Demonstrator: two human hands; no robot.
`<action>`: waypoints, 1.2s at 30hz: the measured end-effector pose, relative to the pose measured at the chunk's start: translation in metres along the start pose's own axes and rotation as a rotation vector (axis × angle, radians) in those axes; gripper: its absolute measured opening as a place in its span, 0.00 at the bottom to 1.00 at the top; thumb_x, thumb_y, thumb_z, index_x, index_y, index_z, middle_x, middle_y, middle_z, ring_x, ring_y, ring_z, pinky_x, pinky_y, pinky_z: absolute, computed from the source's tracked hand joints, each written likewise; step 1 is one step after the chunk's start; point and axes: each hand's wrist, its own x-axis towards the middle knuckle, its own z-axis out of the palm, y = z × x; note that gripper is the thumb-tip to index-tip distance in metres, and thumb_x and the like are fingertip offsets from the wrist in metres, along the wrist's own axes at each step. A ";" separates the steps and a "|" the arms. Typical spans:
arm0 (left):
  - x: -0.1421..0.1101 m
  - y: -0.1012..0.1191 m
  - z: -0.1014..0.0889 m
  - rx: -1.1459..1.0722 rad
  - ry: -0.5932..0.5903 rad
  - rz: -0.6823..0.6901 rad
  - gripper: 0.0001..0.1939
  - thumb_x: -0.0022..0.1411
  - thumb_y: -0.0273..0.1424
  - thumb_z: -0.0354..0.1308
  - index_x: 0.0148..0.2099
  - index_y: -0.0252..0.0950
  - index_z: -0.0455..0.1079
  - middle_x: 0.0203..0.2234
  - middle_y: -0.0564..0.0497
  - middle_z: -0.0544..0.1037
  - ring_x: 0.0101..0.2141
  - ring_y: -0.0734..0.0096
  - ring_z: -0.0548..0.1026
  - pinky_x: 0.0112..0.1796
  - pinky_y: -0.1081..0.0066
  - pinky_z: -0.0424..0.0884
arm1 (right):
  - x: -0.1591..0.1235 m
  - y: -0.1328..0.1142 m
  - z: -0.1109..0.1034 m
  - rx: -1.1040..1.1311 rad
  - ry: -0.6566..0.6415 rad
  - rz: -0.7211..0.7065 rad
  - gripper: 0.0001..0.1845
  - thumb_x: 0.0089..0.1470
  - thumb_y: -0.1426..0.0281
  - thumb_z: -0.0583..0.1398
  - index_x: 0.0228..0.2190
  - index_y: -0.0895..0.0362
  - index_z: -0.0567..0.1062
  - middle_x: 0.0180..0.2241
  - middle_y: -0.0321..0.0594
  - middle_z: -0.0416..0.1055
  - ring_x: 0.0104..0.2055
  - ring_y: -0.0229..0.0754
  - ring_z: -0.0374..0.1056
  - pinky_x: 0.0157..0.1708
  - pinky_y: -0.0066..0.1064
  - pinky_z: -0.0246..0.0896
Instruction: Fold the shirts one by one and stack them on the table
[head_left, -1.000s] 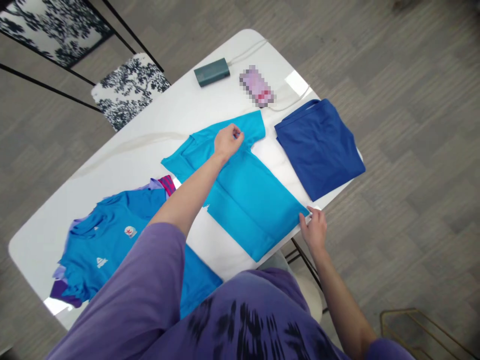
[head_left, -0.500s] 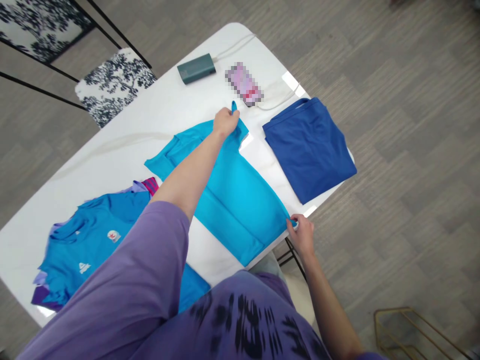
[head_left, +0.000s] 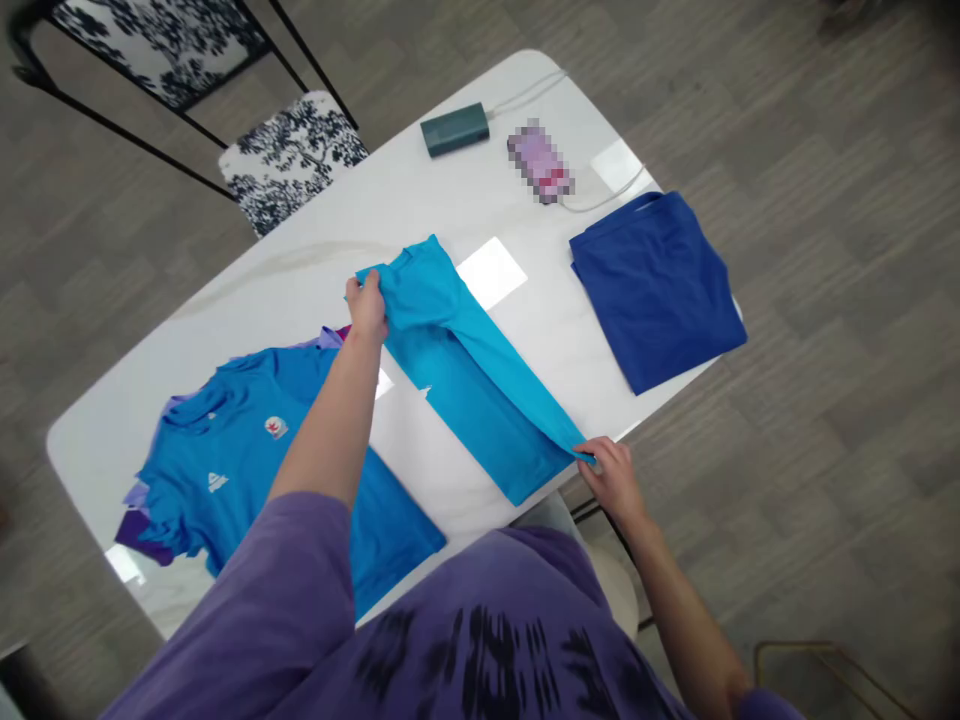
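A: What are the fingers doing?

B: The left hand (head_left: 367,308) pinches the far edge of the turquoise shirt (head_left: 480,390), fingers closed over the cloth. The right hand (head_left: 616,478) pinches the near right corner at the table's (head_left: 315,260) edge, fingers pressed together on it.

A: And the shirt?

B: It lies mid-table, folded lengthwise, its right side lifted over between the two hands.

A: Around it?

B: A folded navy shirt (head_left: 660,290) to the right, well apart. A blue jersey (head_left: 247,450) on a pile to the left. Far off, a power bank (head_left: 454,130), a phone (head_left: 541,166) and a patterned chair (head_left: 289,160).
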 end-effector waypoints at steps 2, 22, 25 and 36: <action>-0.011 -0.006 -0.023 0.051 0.072 0.009 0.22 0.69 0.49 0.72 0.46 0.45 0.64 0.38 0.54 0.79 0.50 0.64 0.82 0.52 0.68 0.83 | -0.005 -0.002 0.006 -0.011 -0.023 0.002 0.13 0.76 0.63 0.61 0.50 0.47 0.86 0.50 0.43 0.86 0.55 0.52 0.80 0.58 0.46 0.62; -0.012 -0.048 -0.020 0.736 -0.322 0.595 0.34 0.82 0.46 0.51 0.81 0.38 0.68 0.80 0.36 0.66 0.81 0.42 0.57 0.82 0.41 0.49 | 0.011 -0.008 0.060 -0.216 -0.106 -0.086 0.16 0.80 0.59 0.60 0.57 0.48 0.84 0.55 0.46 0.84 0.56 0.55 0.79 0.56 0.46 0.68; 0.000 -0.041 0.025 0.861 -0.448 0.641 0.41 0.83 0.51 0.49 0.87 0.37 0.59 0.86 0.41 0.57 0.86 0.43 0.45 0.83 0.41 0.38 | 0.021 -0.008 0.065 -0.257 -0.079 -0.076 0.22 0.77 0.59 0.62 0.66 0.48 0.81 0.61 0.51 0.81 0.58 0.58 0.78 0.57 0.48 0.73; 0.024 -0.038 0.049 0.801 -0.509 0.742 0.51 0.78 0.63 0.52 0.89 0.37 0.55 0.88 0.40 0.49 0.87 0.39 0.33 0.82 0.40 0.25 | 0.027 0.000 0.060 -0.273 -0.010 0.105 0.33 0.76 0.49 0.59 0.73 0.50 0.70 0.63 0.58 0.77 0.64 0.69 0.75 0.64 0.61 0.72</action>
